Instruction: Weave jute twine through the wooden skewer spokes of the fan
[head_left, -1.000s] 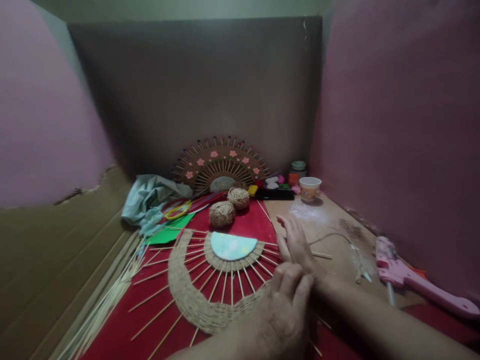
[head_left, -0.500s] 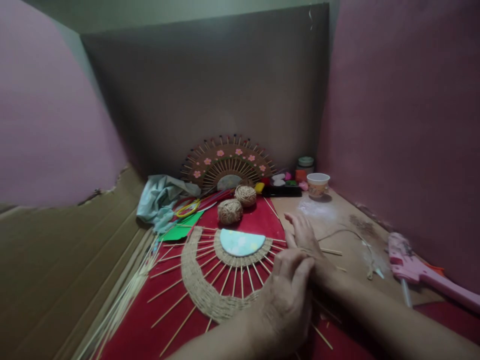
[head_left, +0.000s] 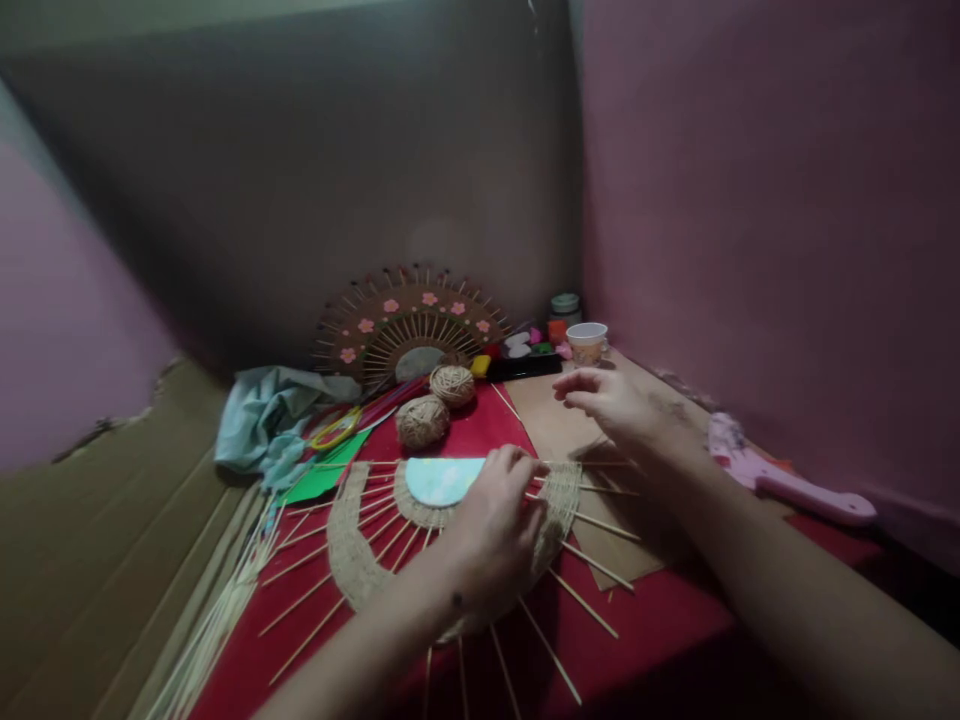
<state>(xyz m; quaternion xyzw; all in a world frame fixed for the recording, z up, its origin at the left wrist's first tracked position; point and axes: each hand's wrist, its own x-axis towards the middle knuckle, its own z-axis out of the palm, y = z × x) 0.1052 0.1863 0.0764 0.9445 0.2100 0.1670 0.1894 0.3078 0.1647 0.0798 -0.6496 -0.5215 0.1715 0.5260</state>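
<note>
Noted at centre, flat on red cloth [head_left: 652, 625]: woven fan [head_left: 349, 550], straight edge toward the far side, thin sticks [head_left: 589, 605] spreading left, right and near, with light-blue half-disc [head_left: 435, 482] at the middle of the straight edge. Observed left hand [head_left: 491, 520] over the right part of the weave, fingertips just beside the half-disc, fingers bent and close together; cannot tell from this view whether gripping a stick or strand. Observed right hand [head_left: 619, 405] raised above brown cardboard [head_left: 551, 410], to the right of the fan, fingers slightly curved and pointing left, narrowly spaced; cannot tell whether pinching a strand. Recorded beyond the fan, two twine balls, nearer one [head_left: 423, 422] and farther one [head_left: 452, 385]; behind these, flowered fan [head_left: 409, 308] standing upright close to the far wall. Logged at far right: printed cup [head_left: 587, 342], lidded jar [head_left: 565, 308] and black tray [head_left: 525, 368]; cannot read the orange marking on the cup, too small and blurred. Also listed at right, pink glue gun [head_left: 799, 490]; at left, pale cloth [head_left: 259, 415], yellow loop handle [head_left: 335, 428], green sheet [head_left: 322, 480] and, nearer, loose stick bundle [head_left: 217, 620].
</note>
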